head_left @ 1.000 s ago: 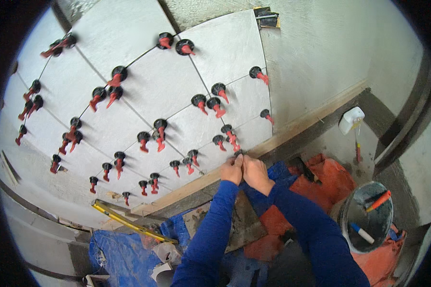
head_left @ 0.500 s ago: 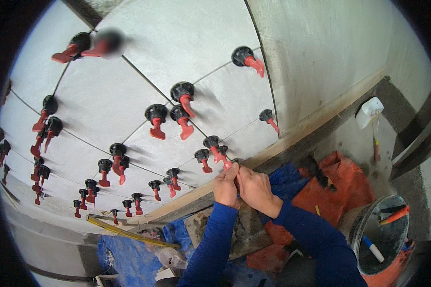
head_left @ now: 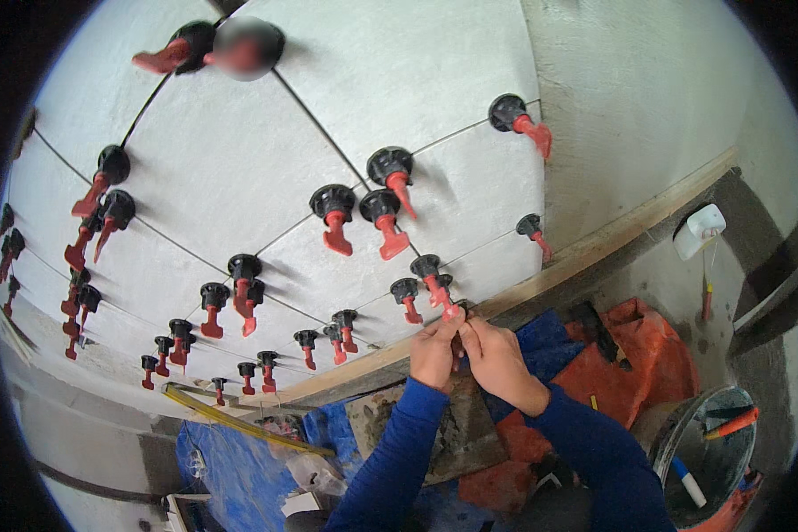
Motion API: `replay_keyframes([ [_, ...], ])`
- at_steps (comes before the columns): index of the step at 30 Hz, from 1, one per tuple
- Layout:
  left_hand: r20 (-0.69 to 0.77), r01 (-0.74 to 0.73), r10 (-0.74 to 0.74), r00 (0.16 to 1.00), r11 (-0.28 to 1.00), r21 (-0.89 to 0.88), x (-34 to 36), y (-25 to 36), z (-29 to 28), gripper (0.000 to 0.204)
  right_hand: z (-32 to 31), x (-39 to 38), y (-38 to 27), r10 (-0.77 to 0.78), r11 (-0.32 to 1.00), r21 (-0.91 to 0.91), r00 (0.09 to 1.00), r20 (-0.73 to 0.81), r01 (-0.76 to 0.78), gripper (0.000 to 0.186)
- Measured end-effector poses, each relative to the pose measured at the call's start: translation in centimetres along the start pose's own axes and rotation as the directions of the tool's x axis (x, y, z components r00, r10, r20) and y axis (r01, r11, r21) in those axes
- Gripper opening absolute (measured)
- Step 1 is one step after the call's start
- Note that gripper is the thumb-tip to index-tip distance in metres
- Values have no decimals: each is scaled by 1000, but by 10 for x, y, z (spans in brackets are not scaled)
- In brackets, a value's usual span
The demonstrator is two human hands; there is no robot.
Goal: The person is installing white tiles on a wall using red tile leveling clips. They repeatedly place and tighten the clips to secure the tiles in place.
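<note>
Pale wall tiles (head_left: 417,53) carry many black round leveling clips with red T-handles (head_left: 390,235). At the lowest row, just above a wooden batten (head_left: 638,199), my left hand (head_left: 436,350) is closed with thumb and fingers at a red handle (head_left: 452,310). My right hand (head_left: 496,363) pinches beside it, touching the left fingertips; whatever lies between its fingers is too hidden to name. Both blue-sleeved forearms reach up from the lower edge.
Blue sheeting (head_left: 230,474), an orange sheet (head_left: 638,346) and a dirty board (head_left: 381,417) lie below. A bucket (head_left: 647,434) with tools stands right. A yellow level (head_left: 239,421) rests left. A white fixture (head_left: 699,232) is on the right wall.
Compared with a second ago, the view has shifted and the upper tiles appear larger. My hands stay together at the lower clips and now sit slightly lower in the picture.
</note>
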State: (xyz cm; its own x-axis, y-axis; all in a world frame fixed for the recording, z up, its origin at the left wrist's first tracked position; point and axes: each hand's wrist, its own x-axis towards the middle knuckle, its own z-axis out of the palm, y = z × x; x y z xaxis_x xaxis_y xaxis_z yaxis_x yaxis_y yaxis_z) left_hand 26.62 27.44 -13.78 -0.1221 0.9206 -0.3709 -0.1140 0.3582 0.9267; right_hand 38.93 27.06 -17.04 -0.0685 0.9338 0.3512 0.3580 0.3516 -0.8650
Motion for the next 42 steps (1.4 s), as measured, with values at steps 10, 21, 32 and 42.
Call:
replay_keyframes([
  [10,87,45,-43,995,999,-16,2,1,-9,37,-2,-2,-9,347,182,809,806,479,-559,32],
  [21,-18,-203,204,979,977,65,2,-6,6,33,18,-8,-18,452,290,844,842,295,-451,26],
  [32,130,72,-69,989,997,-19,4,9,-6,44,10,-9,-6,358,-202,822,741,568,-533,28],
  [42,101,123,-119,988,992,-32,4,4,-1,44,16,-16,13,185,-395,774,783,594,-494,29],
])
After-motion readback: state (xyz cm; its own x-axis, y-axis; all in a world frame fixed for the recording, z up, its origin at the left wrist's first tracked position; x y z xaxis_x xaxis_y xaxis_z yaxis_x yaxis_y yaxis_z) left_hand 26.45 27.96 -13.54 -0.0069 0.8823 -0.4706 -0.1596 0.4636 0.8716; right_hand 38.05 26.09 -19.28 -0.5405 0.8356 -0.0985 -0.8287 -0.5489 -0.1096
